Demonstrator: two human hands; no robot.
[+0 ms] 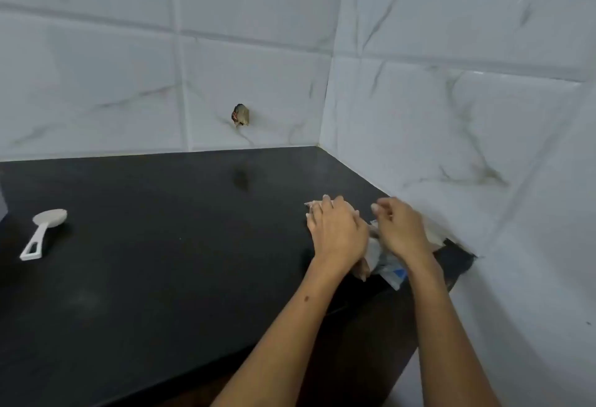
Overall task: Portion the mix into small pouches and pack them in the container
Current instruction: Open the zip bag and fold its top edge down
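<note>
Near the right wall, my left hand (335, 232) lies flat, fingers fairly straight, pressing on a small pale pouch (311, 204) whose tip shows past the fingertips. Beside it my right hand (400, 229) hovers with fingers curled; whatever is under them is hidden. A crumpled clear plastic bag with blue print (391, 272) lies beneath and between both wrists. Some beige material (433, 236) shows behind the right hand, against the wall. No container is in view.
The black countertop (167, 245) runs into a corner of white marble-look tiles. A white plastic spoon (42, 232) lies at the far left. A broken hole in the back wall tile (240, 115) shows debris. The counter's front edge runs diagonally at the lower right.
</note>
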